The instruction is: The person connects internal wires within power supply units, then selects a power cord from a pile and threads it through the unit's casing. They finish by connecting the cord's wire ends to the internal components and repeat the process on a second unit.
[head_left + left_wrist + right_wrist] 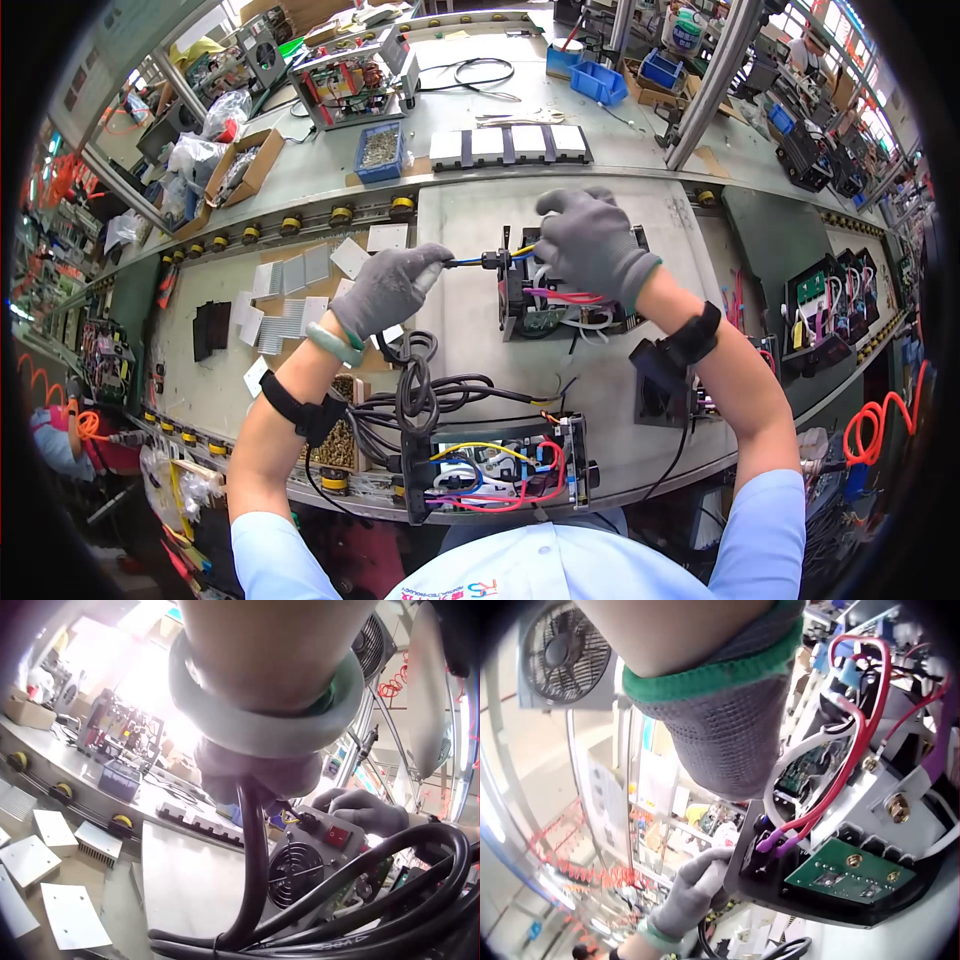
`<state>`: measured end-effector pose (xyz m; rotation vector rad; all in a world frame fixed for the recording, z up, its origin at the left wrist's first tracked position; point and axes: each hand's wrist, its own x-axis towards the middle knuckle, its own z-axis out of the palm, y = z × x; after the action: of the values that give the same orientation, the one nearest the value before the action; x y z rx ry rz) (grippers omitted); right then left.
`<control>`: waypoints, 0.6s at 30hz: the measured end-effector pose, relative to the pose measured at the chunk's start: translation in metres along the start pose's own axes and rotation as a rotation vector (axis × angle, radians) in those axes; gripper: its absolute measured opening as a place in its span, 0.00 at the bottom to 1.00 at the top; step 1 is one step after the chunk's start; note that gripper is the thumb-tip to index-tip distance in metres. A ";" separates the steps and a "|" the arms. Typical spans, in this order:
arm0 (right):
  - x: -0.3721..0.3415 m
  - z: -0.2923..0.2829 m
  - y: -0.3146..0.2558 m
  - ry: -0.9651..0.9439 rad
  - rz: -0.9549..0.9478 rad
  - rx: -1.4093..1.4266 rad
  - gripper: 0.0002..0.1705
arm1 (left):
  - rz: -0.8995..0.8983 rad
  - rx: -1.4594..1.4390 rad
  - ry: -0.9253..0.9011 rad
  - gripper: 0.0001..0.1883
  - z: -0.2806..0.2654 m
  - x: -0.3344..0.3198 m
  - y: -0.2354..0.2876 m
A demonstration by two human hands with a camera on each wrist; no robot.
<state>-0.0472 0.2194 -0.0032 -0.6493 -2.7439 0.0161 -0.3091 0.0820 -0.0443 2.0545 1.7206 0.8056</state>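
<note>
My gloved left hand (392,288) pinches a thick black power cable (253,862) just outside a black cable gland (493,260) on the panel of an open electrical unit (515,290). Yellow and blue wires (522,253) come out of the gland's inner side and run in under my gloved right hand (597,242). That hand's fingers are curled over them at the top of the unit, their tips hidden. The unit's panel carries a fan grille (295,875) and a red switch (339,837). Red and white leads and a green circuit board (851,871) show in the right wrist view.
A second open unit (500,465) with coiled cable (418,385) stands nearest my body. Finned heat sinks (290,275) lie at left beside a box of brass parts (338,440). A blue bin of screws (380,150) and white blocks (510,146) sit behind.
</note>
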 end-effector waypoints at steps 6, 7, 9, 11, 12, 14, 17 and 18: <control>-0.011 0.020 0.021 -0.130 0.299 0.559 0.18 | -0.086 -0.146 -0.132 0.10 0.005 0.019 -0.017; -0.012 0.020 0.025 -0.113 0.278 0.680 0.18 | -0.074 -0.210 -0.135 0.11 0.005 0.020 -0.016; -0.012 0.020 0.029 -0.108 0.248 0.794 0.19 | -0.103 -0.203 -0.180 0.12 0.002 0.022 -0.011; -0.012 0.016 0.026 -0.129 0.261 0.759 0.19 | -0.126 -0.192 -0.215 0.14 -0.004 0.023 0.001; -0.011 0.014 0.026 -0.147 0.274 0.727 0.18 | -0.326 -0.354 -0.302 0.14 -0.010 0.021 0.010; -0.012 0.011 0.027 -0.155 0.249 0.629 0.16 | -0.532 -0.517 -0.392 0.15 -0.011 0.019 0.012; -0.011 0.014 0.028 -0.164 0.199 0.523 0.15 | -0.581 -0.987 -0.448 0.17 -0.006 0.020 0.000; -0.012 0.014 0.029 -0.164 0.178 0.509 0.14 | -0.582 -0.988 -0.448 0.17 -0.006 0.021 0.002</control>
<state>-0.0288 0.2415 -0.0224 -0.7595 -2.6521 0.8091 -0.3091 0.1014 -0.0339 0.9112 1.1788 0.7041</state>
